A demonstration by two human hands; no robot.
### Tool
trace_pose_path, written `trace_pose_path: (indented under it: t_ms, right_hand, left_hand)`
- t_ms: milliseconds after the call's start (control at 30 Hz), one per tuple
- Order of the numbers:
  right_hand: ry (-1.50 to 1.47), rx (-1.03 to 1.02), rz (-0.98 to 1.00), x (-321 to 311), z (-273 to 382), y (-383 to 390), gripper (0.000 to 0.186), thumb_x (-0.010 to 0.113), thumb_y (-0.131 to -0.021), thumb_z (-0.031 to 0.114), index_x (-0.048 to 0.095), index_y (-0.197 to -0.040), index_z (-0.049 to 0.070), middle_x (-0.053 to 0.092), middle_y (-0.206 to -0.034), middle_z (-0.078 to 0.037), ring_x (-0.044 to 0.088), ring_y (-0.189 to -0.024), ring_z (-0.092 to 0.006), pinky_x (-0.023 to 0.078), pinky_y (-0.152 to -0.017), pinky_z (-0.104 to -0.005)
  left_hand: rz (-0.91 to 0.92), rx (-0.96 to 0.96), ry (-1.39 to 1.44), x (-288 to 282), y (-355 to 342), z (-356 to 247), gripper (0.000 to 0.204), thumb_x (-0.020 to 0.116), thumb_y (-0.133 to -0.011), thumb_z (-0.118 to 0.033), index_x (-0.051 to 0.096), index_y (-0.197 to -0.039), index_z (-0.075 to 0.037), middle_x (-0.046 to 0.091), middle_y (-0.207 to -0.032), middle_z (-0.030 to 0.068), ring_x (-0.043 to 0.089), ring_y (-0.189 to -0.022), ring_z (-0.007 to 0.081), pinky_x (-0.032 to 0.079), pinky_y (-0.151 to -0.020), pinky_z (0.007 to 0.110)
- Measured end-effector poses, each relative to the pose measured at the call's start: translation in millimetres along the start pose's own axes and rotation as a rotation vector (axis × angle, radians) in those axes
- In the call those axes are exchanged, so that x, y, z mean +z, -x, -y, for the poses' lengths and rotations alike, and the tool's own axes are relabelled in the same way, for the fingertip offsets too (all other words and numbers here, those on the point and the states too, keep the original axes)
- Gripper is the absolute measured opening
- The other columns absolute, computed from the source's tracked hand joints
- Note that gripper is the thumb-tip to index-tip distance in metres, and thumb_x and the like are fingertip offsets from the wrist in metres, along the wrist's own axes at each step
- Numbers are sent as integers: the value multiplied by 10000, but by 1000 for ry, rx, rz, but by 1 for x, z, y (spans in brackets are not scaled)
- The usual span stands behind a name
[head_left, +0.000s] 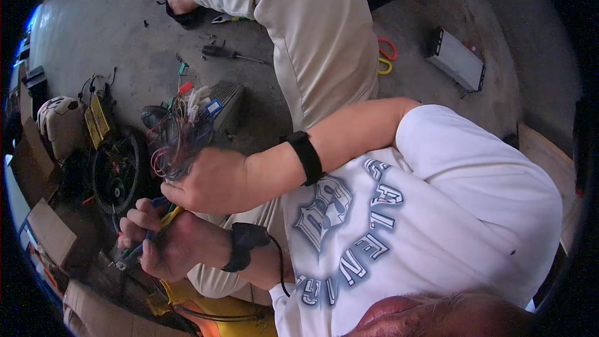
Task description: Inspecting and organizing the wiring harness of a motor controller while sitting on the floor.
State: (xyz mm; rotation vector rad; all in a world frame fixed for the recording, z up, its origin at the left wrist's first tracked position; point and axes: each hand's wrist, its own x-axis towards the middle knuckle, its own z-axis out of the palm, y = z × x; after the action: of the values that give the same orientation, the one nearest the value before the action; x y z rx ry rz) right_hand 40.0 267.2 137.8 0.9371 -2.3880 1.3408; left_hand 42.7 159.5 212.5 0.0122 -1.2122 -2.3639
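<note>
Protruding above both hands (209, 181): tangled wires (181, 132)

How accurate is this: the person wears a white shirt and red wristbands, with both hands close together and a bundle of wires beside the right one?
In the head view the wristbands are black, not red. The rest stands: a white shirt, the left hand and right hand close together, and a bundle of wires beside the right one.

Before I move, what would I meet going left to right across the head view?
Cardboard flap, wheel, bundled wires, red-and-yellow handles, silver box.
</note>
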Motion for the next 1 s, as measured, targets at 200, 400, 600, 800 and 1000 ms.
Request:
trace_pose_path:
  t_ms: [200,400,600,800,1000]
  right_hand:
    - [-57,-30,163,-10,-10,-11,195,645,-807,133,591,-970,39,672,-779,-130,711,-667,-314,547,-522,-425]
    - [-62,-83,282,-11,-22,-17,267,669,-797,116,601,-1038,25,656,-722,-149,716,-713,-360,561,-561,-454]
    - [-93,-115,404,-12,-28,-22,177,658,-835,199,657,-960,73,718,-776,-196,729,-746,-404,592,-656,-520]
    - [-9,-102,228,-9,-14,-12,166,653,-839,135,652,-986,57,721,-784,-179,736,-733,-378,595,-631,-479]
    - [-24,-143,131,-7,-13,2,266,633,-850,93,563,-1103,51,706,-796,-147,734,-686,-335,576,-557,-446]
  left_hand:
    - [189,23,-274,-13,2,5,353,597,-724,-36,476,-1056,-46,452,-878,52,416,-730,175,345,-840,357]
    - [303,257,-739,-67,-2,16,500,781,-857,-227,449,-1171,-23,603,-1158,177,574,-949,209,391,-1065,423]
    - [248,98,-385,-109,-17,32,752,758,-881,-92,351,-1513,-110,559,-1296,139,556,-1108,231,462,-998,416]
    - [-91,197,-655,-78,-7,39,494,687,-901,13,448,-1326,-63,594,-1053,40,550,-774,92,473,-656,246]
    - [-195,192,-722,-43,1,33,201,666,-944,-51,472,-975,-92,562,-800,-11,524,-662,67,411,-557,233]
